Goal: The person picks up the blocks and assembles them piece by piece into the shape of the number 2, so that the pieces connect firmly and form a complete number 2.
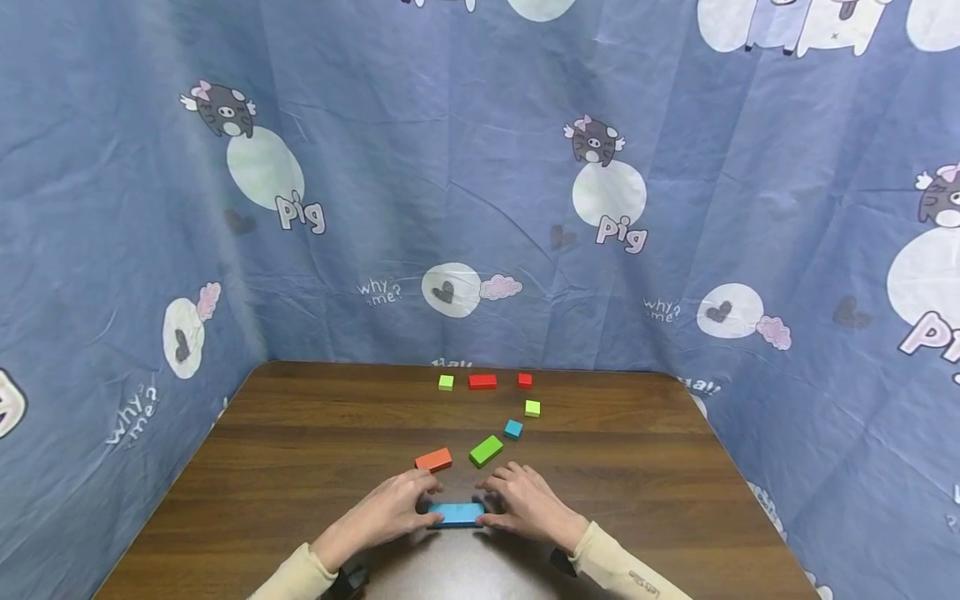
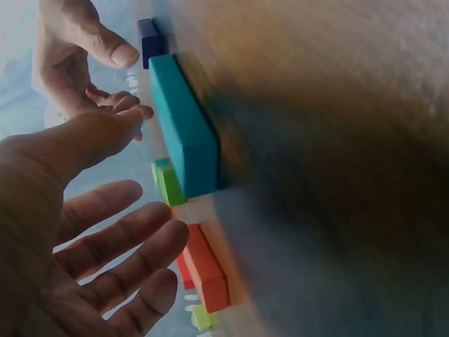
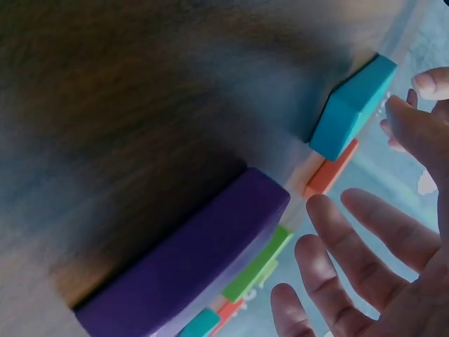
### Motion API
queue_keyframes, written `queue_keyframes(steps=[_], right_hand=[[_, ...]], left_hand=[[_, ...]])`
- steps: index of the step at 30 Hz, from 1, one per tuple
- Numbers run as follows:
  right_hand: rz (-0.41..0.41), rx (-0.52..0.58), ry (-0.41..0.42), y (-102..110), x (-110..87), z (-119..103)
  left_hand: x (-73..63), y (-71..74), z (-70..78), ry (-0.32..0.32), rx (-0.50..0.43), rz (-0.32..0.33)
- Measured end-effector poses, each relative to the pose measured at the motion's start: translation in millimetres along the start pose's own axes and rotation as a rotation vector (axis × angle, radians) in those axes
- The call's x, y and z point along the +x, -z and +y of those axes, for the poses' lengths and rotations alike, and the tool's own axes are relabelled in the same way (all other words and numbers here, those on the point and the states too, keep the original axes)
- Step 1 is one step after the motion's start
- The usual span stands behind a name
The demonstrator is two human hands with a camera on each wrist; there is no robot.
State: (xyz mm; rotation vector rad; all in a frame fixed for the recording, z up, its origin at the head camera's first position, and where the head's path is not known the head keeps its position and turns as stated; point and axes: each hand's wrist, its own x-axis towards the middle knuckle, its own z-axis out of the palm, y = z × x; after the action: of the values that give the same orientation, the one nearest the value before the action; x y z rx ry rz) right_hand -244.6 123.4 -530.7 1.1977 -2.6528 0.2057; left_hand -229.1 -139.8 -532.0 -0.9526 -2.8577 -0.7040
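Note:
A long blue block (image 1: pixel 457 514) lies on the table between my two hands, its long side running left to right. My left hand (image 1: pixel 403 503) is by its left end, with fingers spread and loosely bent. At the right end is my right hand (image 1: pixel 527 503), its fingers likewise apart. Both wrist views show nothing gripped; whether a fingertip touches the blue block, I cannot tell. A purple block (image 3: pixel 189 260) shows near my right hand in the right wrist view; in the head view that hand hides it. Beyond my left fingers lies an orange block (image 1: pixel 433 460).
Farther out are a green block (image 1: pixel 486 451), a small blue cube (image 1: pixel 513 429) and a yellow-green cube (image 1: pixel 532 408). Along the back lie another yellow-green cube (image 1: pixel 446 382), a red block (image 1: pixel 482 382) and a red cube (image 1: pixel 525 380). Patterned blue cloth (image 1: pixel 480 208) surrounds the wooden table (image 1: pixel 300 442).

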Motion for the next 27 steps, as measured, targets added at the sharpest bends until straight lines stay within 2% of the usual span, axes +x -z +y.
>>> queue_keyframes(steps=[5, 10, 19, 27], right_hand=[[-0.002, 0.027, 0.005, -4, -0.1, -2], [-0.014, 0.049, 0.001, -6, 0.1, -5], [-0.012, 0.065, -0.004, -7, 1.1, -6], [-0.003, 0.065, -0.008, -8, 0.6, -2]], left_hand=[[-2.0, -7.4, -0.5, -0.021, 0.018, 0.006], [-3.8, -12.8, -0.7, -0.004, 0.002, -0.009], [-4.6, -15.9, -0.4, 0.002, 0.003, 0.012], [-0.8, -15.2, 0.9, 0.020, -0.001, -0.009]])
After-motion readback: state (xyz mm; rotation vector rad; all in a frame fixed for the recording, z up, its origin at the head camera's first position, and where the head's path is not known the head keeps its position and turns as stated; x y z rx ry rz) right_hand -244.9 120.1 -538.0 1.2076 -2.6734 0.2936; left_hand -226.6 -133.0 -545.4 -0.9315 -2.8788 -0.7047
